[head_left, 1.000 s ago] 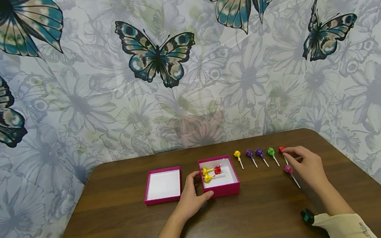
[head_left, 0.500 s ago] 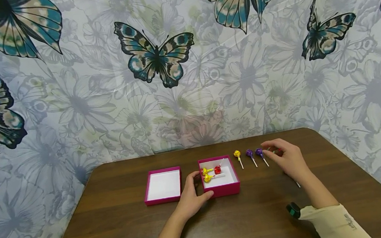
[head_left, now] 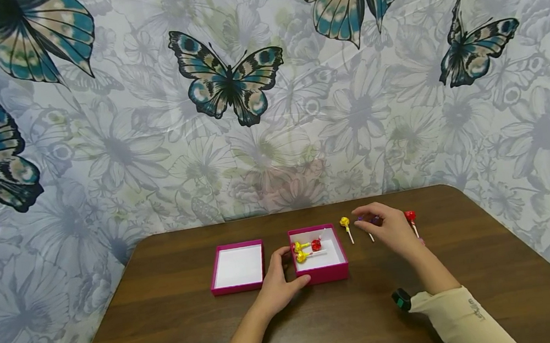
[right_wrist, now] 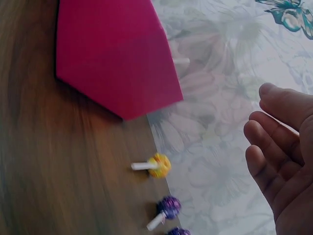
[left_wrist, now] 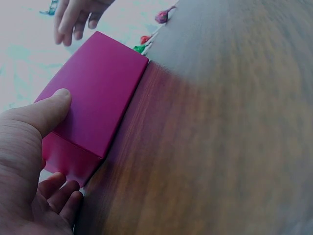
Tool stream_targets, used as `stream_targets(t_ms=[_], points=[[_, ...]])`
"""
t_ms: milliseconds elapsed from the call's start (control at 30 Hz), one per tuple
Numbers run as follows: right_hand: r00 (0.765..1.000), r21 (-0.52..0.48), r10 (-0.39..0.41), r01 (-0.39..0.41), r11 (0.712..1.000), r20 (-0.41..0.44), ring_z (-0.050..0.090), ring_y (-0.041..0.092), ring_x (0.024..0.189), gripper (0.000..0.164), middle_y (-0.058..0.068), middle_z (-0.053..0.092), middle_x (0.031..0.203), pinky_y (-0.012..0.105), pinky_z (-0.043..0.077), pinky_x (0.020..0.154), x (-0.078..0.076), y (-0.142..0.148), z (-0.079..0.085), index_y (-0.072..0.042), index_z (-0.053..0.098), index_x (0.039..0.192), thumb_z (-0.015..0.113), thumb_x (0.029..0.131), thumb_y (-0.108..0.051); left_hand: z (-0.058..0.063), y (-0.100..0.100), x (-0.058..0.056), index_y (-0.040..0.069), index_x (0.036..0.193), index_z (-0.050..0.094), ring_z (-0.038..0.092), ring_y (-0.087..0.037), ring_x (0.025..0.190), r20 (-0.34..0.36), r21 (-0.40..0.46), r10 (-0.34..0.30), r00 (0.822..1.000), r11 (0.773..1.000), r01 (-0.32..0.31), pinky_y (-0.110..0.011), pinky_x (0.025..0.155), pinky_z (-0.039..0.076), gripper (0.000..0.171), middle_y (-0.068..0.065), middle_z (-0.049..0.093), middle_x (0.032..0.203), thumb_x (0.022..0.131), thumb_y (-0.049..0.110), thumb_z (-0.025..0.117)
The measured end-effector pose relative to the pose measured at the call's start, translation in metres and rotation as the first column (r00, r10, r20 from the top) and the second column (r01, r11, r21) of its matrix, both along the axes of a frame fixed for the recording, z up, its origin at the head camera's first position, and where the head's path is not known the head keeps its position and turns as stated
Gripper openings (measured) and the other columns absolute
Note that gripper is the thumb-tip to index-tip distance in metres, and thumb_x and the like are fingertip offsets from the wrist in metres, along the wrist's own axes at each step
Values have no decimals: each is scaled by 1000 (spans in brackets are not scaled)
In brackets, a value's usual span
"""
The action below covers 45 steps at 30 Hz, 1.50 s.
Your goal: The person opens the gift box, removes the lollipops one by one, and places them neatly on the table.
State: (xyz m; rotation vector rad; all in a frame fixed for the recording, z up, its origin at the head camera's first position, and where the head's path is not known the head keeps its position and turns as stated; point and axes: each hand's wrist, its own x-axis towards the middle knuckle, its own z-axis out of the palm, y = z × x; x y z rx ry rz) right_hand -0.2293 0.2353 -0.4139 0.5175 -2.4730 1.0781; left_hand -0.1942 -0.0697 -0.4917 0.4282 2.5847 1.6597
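My left hand (head_left: 277,288) holds the near left corner of a magenta box (head_left: 322,275), thumb on its front wall, fingers around its side. Inside lie two yellow lollipops (head_left: 301,257) and a red lollipop (head_left: 316,245). My right hand (head_left: 391,231) hovers over two purple lollipops (right_wrist: 169,207), partly covering them in the head view. Its fingers are loosely bent, and the right wrist view shows nothing held. Between box and right hand lies a yellow lollipop (head_left: 344,221). Beyond the hand is a red lollipop (head_left: 411,216). The left wrist view shows a green lollipop (left_wrist: 139,48) and a pink one (left_wrist: 162,16).
Left of the box lies its magenta lid (head_left: 238,266), white inside facing up. Everything rests on a brown wooden table (head_left: 169,314). Behind the table's far edge hangs a butterfly-patterned cloth (head_left: 255,168).
My right hand has moved left along the lollipop row, from the red one past the green to above the purple ones. The left hand stays on the box.
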Motion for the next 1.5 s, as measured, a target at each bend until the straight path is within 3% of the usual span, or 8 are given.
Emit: stream_targets(t_ms=[467, 733, 1033, 1500], points=[[988, -25, 55, -52, 998, 144, 65, 16, 91, 23, 2, 73, 107, 23, 55, 75, -17, -43, -13, -13, 73, 113, 75, 90, -16, 0, 1, 1, 11, 147, 31, 45, -30, 136, 3, 6, 2, 1000, 1000, -2, -50, 115, 41, 81, -14, 44, 146, 86, 34, 79], [990, 35, 80, -84, 996, 117, 67, 16, 92, 20, 2, 73, 105, 35, 60, 81, -25, -57, -13, -11, 74, 109, 74, 90, -14, 3, 1, 1, 11, 147, 31, 45, -31, 137, 14, 9, 4, 1000, 1000, -5, -51, 115, 40, 80, -14, 43, 146, 86, 34, 78], [987, 125, 100, -116, 985, 129, 58, 10, 78, 12, -2, 72, 95, 21, 52, 68, -31, -63, -21, -14, 77, 102, 73, 91, -12, 1, -1, 0, 11, 147, 31, 45, -31, 137, 3, 1, 2, 1000, 1000, -2, -51, 115, 40, 81, -15, 43, 147, 86, 35, 78], [989, 120, 112, -122, 985, 92, 58, 9, 75, 7, -3, 72, 91, 21, 52, 67, -33, -65, -26, -15, 78, 94, 74, 89, -11, 1, -1, 0, 11, 147, 31, 44, -32, 137, 12, -8, 2, 1000, 1000, -1, -52, 115, 40, 81, -15, 42, 148, 86, 36, 78]])
